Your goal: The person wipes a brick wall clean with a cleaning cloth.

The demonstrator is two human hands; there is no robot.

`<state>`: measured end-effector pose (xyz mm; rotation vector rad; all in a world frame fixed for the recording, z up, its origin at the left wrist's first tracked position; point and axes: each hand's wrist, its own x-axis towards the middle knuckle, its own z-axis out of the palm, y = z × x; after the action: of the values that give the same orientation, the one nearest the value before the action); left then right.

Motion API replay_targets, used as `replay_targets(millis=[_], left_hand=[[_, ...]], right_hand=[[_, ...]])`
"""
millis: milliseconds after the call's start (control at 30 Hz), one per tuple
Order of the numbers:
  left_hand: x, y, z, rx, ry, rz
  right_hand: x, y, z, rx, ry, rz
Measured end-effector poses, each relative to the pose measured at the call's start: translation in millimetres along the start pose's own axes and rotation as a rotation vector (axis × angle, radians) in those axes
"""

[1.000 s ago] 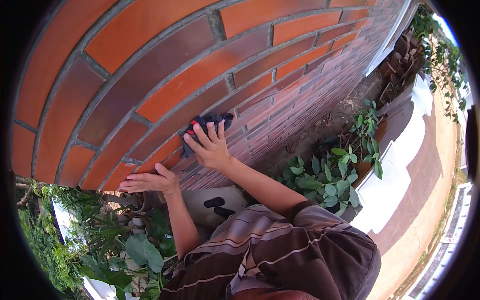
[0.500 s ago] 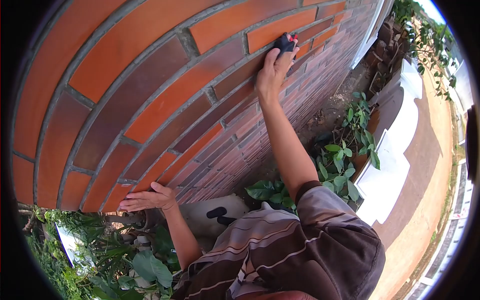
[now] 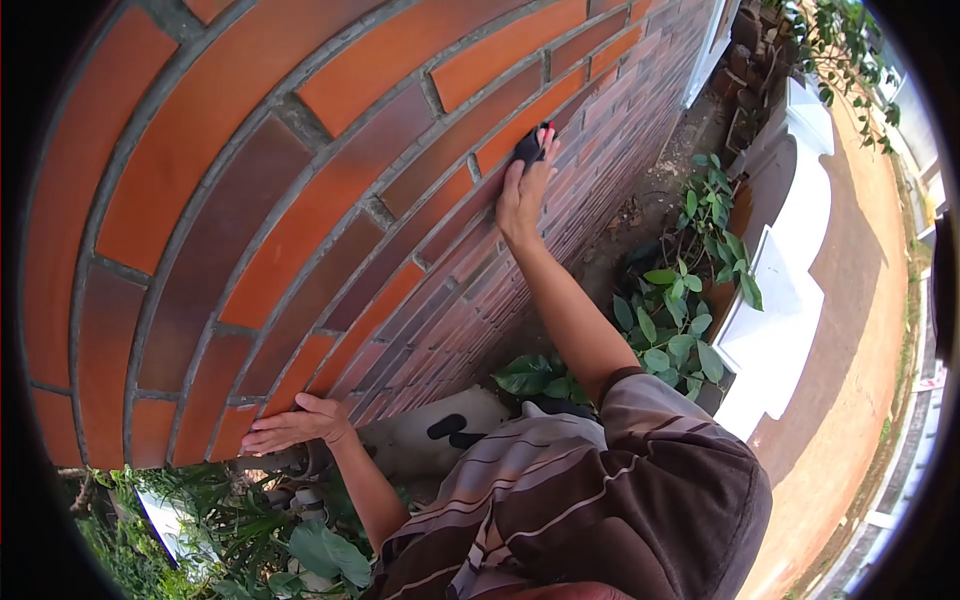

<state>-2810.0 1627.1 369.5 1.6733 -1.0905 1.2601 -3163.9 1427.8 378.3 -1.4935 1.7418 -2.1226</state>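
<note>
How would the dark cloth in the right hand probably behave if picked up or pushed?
The dark cloth is probably floppy, since it looks bunched between thumb and fingers of the right hand. It is likely light, being small beside that hand.

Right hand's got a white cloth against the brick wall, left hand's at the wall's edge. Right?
Not white: the head view shows the cloth is dark, with a bit of red. The right hand does hold it against the brick wall, with the left hand at the wall's edge.
</note>
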Motion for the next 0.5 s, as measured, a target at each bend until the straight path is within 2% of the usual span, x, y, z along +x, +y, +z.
replay_targets(millis=[67,167,233,300,333,400,500], left_hand=[[-0.3,-0.6,0.3,0.006,0.001,0.001],[0.1,-0.4,0.4,0.013,-0.001,0.013],[0.1,-1.0,0.8,0.018,-0.001,0.013],[0.1,0.0,-0.3,0.019,-0.011,0.011],[0.6,0.7,-1.0,0.018,-0.016,0.007],[0.1,-1.1,-2.1,0.017,-0.029,0.012],[-1.5,-5.9,-1.7,0.02,-0.03,0.03]], right_hand=[[66.0,45.2,-4.0,0.205,0.026,0.127],[77.4,17.6,-3.3,0.218,0.069,0.185],[19.2,-50.2,4.9,0.088,0.066,-0.035],[-63.1,-91.2,5.4,0.108,-0.148,-0.241],[-108.9,-96.4,10.0,0.096,-0.256,-0.314],[-160.0,-74.4,9.1,0.056,-0.397,-0.635],[-131.9,-35.4,6.4,-0.016,-0.373,-0.782]])
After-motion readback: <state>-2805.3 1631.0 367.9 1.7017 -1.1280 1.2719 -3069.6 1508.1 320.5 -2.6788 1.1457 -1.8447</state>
